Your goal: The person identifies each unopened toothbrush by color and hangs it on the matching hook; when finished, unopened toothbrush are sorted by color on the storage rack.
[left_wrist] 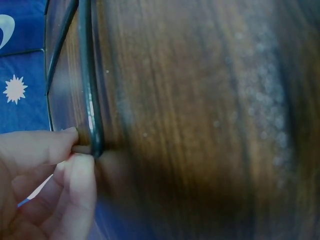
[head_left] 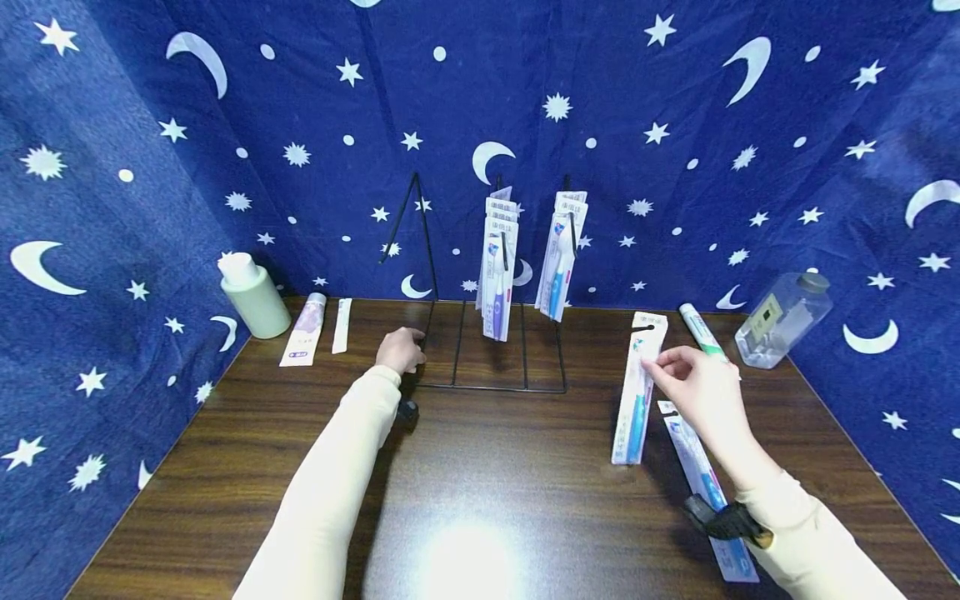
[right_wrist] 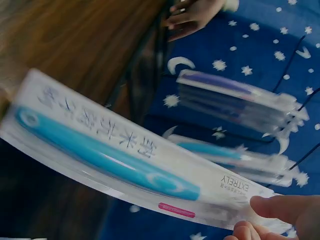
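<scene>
My left hand (head_left: 402,348) pinches the front left corner of a black wire display rack (head_left: 489,386); in the left wrist view, thumb and fingers (left_wrist: 75,160) close on its base wire (left_wrist: 91,100). On the rack's hooks hang purple toothbrush packs (head_left: 498,275) and blue toothbrush packs (head_left: 558,258). My right hand (head_left: 671,367) pinches the top end of a blue toothbrush pack (head_left: 636,408), lifted at that end while its lower end meets the table. The right wrist view shows this pack (right_wrist: 125,160) held by my fingertips (right_wrist: 280,207). A second blue pack (head_left: 701,475) lies flat under my right forearm.
A white bottle (head_left: 253,296), a pale tube (head_left: 303,332) and a slim white pack (head_left: 341,325) sit at the back left. A clear bottle (head_left: 783,321) and a green-capped tube (head_left: 701,329) are at the back right. Blue star cloth (head_left: 112,250) walls the wooden table (head_left: 487,500).
</scene>
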`<state>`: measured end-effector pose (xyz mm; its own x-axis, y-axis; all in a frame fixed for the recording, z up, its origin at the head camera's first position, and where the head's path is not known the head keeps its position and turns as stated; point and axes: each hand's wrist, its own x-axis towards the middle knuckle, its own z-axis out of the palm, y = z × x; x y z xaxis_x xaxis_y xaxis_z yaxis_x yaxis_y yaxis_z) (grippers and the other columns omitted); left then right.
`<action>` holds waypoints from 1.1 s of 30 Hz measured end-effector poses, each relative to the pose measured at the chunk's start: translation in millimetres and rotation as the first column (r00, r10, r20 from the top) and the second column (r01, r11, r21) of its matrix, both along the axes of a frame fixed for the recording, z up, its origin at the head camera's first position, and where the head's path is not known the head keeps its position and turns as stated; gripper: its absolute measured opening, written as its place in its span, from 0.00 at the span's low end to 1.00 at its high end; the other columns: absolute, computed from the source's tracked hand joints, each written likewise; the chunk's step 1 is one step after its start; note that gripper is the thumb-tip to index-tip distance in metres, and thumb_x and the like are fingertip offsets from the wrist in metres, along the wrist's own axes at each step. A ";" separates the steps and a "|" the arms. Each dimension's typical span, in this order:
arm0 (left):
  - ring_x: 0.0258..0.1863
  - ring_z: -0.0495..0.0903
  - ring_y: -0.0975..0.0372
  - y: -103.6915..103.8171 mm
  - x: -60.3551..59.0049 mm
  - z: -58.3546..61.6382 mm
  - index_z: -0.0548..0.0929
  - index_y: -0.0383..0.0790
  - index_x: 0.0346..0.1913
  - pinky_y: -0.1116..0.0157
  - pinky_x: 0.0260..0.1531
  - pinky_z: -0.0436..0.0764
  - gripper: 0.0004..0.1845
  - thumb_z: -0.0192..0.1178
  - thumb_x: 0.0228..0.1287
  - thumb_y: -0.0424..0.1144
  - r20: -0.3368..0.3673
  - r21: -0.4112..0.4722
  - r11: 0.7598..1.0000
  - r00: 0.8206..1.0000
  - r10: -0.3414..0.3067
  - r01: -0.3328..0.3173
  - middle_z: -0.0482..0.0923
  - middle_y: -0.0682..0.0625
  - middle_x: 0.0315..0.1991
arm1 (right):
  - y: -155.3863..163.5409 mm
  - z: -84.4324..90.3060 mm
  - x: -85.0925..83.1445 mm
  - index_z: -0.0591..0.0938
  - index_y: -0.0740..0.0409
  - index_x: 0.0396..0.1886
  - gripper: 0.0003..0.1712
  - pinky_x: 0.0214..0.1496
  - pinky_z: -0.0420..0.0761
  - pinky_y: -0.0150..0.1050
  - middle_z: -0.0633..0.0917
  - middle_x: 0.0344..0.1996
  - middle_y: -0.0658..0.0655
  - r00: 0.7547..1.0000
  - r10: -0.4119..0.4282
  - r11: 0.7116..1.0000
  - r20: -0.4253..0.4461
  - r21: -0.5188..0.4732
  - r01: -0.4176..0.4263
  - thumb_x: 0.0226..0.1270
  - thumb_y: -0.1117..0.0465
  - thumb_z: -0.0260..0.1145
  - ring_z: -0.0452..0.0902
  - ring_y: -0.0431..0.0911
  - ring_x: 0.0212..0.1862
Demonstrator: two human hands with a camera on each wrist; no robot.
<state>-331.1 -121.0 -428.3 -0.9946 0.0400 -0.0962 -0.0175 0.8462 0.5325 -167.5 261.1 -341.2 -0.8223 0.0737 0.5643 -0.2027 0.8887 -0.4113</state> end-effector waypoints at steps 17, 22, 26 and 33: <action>0.16 0.82 0.63 -1.7 -3.0 -2.2 0.79 0.35 0.57 0.69 0.24 0.83 0.27 0.60 0.48 0.28 -0.013 0.010 1.000 1.000 -0.011 0.011 0.85 0.41 0.39 | -65.0 40.6 -20.6 0.85 0.64 0.31 0.09 0.28 0.69 0.12 0.86 0.23 0.58 0.984 0.063 0.963 -0.164 -0.248 -0.103 0.57 0.61 0.70 0.67 0.17 0.25; 0.16 0.83 0.62 -1.9 -3.4 -2.9 0.79 0.35 0.56 0.69 0.22 0.83 0.27 0.60 0.47 0.28 -0.020 0.029 1.000 1.000 -0.010 0.011 0.85 0.41 0.39 | -76.3 44.2 -30.8 0.85 0.64 0.30 0.10 0.27 0.69 0.12 0.85 0.22 0.57 0.981 0.082 0.960 -0.178 -0.250 -0.125 0.56 0.59 0.71 0.67 0.17 0.23; 0.17 0.83 0.62 -1.7 -3.4 -2.2 0.79 0.35 0.56 0.69 0.24 0.83 0.26 0.61 0.48 0.28 -0.019 0.018 1.000 1.000 -0.012 0.012 0.85 0.42 0.38 | -81.8 45.4 -41.1 0.85 0.65 0.30 0.10 0.26 0.69 0.13 0.85 0.21 0.58 0.978 0.091 0.958 -0.186 -0.251 -0.137 0.56 0.60 0.71 0.67 0.18 0.23; 0.17 0.83 0.62 -1.8 -4.8 -1.6 0.79 0.36 0.57 0.70 0.22 0.83 0.27 0.62 0.50 0.28 0.009 0.026 1.000 1.000 0.001 -0.002 0.85 0.43 0.36 | -87.2 46.4 -57.1 0.85 0.64 0.29 0.09 0.26 0.68 0.14 0.85 0.21 0.58 0.981 0.106 0.957 -0.165 -0.251 -0.146 0.56 0.60 0.70 0.67 0.21 0.22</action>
